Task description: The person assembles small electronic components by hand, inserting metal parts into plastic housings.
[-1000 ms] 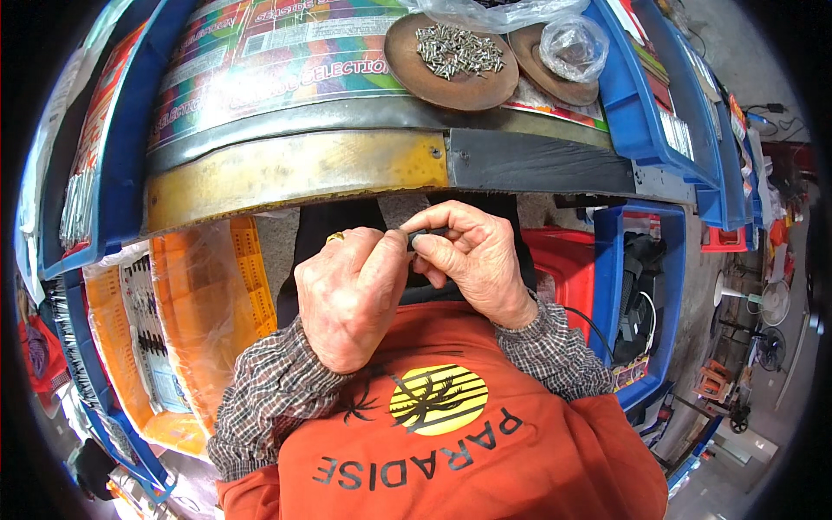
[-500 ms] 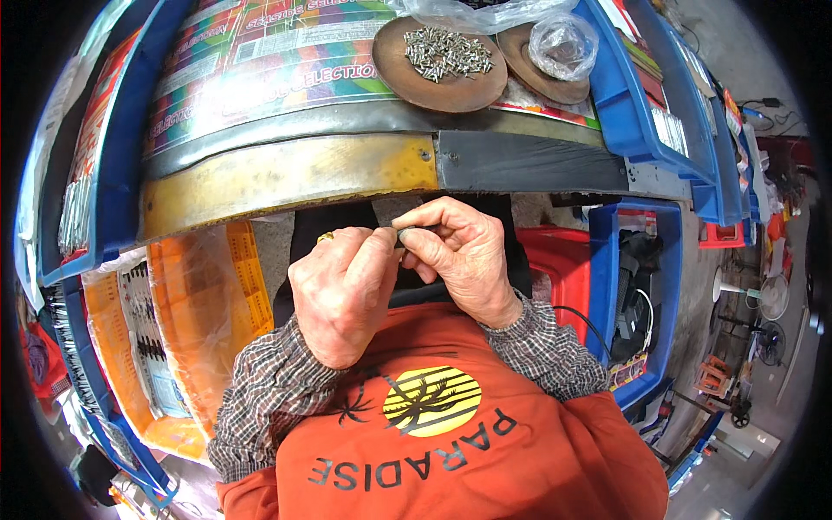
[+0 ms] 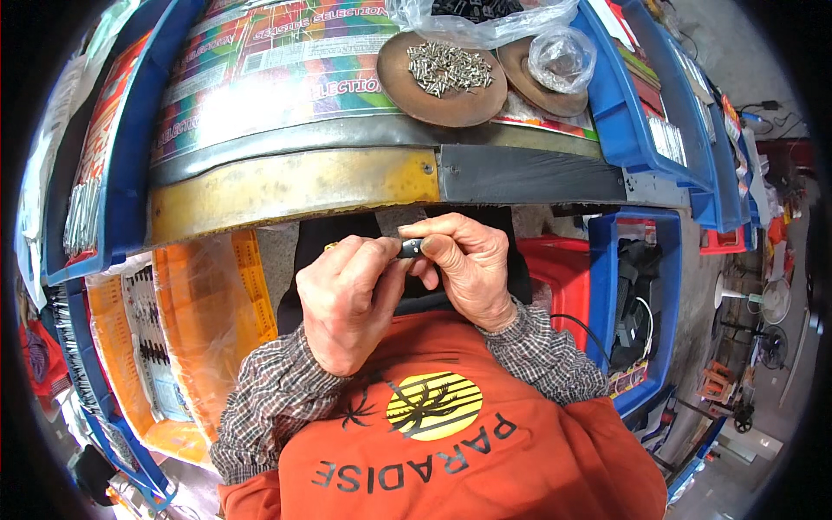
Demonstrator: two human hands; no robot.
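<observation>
Between my two hands, just below the bench edge, is a small dark cylindrical piece [image 3: 410, 249] with a pale spot on it. My left hand [image 3: 351, 290] is closed, its thumb and fingers pinching the piece's left end. At the other end, the thumb and forefinger of my right hand [image 3: 464, 264] are closed on it, with the remaining fingers curled beneath. My fingers hide most of the piece, so its exact kind cannot be made out. On the bench beyond, a brown round dish [image 3: 399, 87] holds a heap of small silvery metal pins [image 3: 446, 69].
A second brown dish [image 3: 568, 100] bears a clear plastic bag [image 3: 562, 61]. Blue bins [image 3: 126, 147] flank the bench [image 3: 295, 186]. Below stand an orange crate [image 3: 204, 321], a red stool-like object [image 3: 555, 269] and a blue bin [image 3: 663, 295] of black parts.
Both hands have come slightly nearer to my body. More of the dark piece shows between my fingertips. The view has shifted a little, revealing black parts in the bag at the back.
</observation>
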